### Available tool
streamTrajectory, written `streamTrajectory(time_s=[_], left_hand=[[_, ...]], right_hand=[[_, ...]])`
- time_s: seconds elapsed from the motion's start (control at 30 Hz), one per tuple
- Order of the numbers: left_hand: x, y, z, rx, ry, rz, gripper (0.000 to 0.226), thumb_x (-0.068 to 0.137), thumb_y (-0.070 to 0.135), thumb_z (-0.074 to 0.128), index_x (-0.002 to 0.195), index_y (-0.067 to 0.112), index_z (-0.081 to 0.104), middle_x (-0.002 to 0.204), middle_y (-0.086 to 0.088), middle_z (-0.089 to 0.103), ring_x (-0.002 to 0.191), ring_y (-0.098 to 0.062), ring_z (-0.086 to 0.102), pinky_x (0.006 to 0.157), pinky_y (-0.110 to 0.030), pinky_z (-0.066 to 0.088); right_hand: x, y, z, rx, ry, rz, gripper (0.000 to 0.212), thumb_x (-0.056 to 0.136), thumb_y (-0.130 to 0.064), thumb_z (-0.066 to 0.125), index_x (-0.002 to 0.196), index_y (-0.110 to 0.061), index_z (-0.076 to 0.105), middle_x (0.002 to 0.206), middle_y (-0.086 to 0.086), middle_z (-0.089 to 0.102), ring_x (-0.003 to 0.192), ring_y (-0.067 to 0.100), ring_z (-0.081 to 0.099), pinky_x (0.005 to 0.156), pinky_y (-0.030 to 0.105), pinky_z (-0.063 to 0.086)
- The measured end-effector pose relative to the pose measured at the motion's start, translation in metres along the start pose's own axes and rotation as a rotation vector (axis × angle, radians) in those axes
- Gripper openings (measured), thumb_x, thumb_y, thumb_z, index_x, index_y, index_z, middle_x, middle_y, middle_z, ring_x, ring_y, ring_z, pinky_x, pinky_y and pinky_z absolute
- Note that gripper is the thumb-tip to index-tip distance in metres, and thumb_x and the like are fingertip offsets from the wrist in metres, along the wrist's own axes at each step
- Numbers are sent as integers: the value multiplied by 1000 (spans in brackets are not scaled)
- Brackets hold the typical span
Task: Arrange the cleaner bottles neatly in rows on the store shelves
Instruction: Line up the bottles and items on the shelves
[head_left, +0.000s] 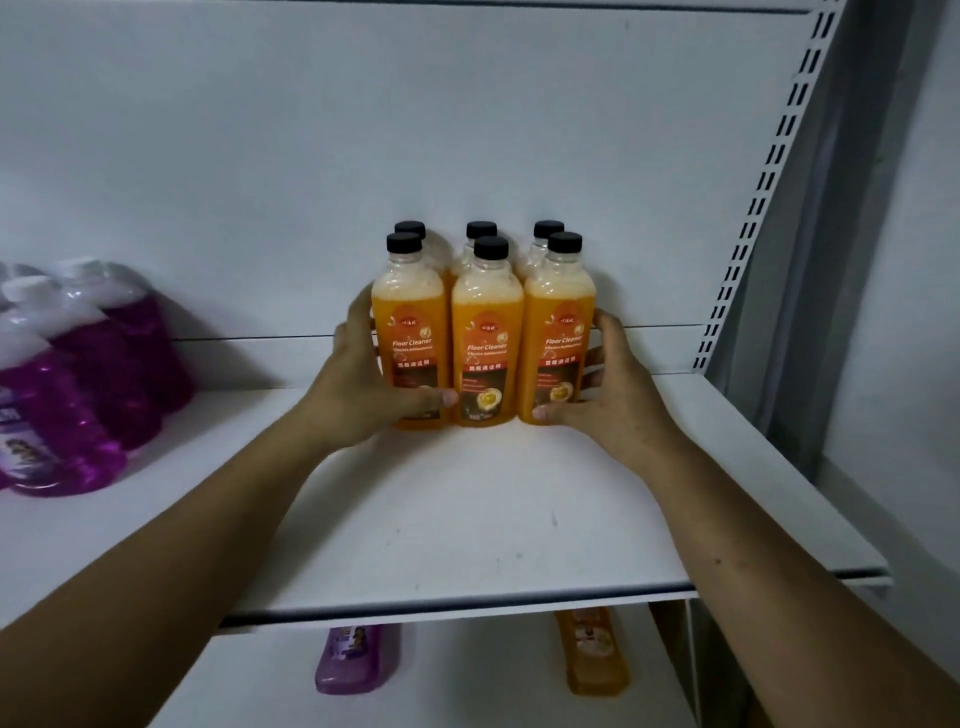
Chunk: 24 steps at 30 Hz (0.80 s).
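left hand (358, 387), right hand (615, 400) grip orange bottles (485, 353), far from shelf edge (467, 597).

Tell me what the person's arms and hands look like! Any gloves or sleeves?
No gloves, no sleeves in view: both forearms are bare to the picture's edge. The left hand and right hand show no rings, watch or bracelet, and the thumbnails look short and unpainted.

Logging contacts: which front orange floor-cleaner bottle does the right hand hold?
The rightmost front orange plastic bottle, black-capped: the right hand wraps its side and base; the left hand holds the leftmost front bottle.
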<state>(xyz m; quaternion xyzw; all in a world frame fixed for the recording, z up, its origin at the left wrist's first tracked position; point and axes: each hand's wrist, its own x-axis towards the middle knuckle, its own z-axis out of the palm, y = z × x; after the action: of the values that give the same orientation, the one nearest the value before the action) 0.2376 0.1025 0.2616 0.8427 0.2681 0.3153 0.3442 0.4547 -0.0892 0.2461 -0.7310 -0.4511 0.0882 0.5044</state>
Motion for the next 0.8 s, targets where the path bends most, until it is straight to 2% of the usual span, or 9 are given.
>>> streamTrajectory(time_s=[0.1, 0.23, 0.5, 0.8], left_hand=[[0, -3, 19, -54, 64, 31, 133, 52, 70, 93, 155, 42, 15, 150, 5, 45, 136, -19, 52, 108, -48, 51], [1, -6, 26, -64, 147, 52, 122, 62, 65, 91, 156, 44, 15, 151, 5, 44, 136, -19, 52, 106, -50, 53], [-1, -7, 28, -63, 153, 54, 117, 70, 59, 91, 156, 38, 14, 153, 5, 43, 137, -17, 53, 108, -51, 53], [-5, -5, 31, -55, 173, 36, 110, 72, 62, 87, 156, 34, 22, 151, 4, 43, 138, -18, 50, 110, -51, 51]], right_hand=[[-1, -3, 6, -10, 58, -10, 123, 61, -32, 101, 154, -43, 22, 134, -17, 53, 120, 14, 59, 101, 44, 55], [2, -8, 16, -75, 141, -45, 121, 60, -44, 99, 153, -37, 23, 149, -5, 54, 133, 22, 57, 106, 52, 53], [5, -6, 22, -113, 194, -68, 120, 58, -52, 98, 151, -37, 23, 150, -6, 52, 134, 21, 57, 104, 53, 54], [8, -2, 21, -86, 179, -82, 120, 59, -49, 98, 153, -35, 25, 150, -6, 52, 136, 22, 55, 106, 54, 54]])
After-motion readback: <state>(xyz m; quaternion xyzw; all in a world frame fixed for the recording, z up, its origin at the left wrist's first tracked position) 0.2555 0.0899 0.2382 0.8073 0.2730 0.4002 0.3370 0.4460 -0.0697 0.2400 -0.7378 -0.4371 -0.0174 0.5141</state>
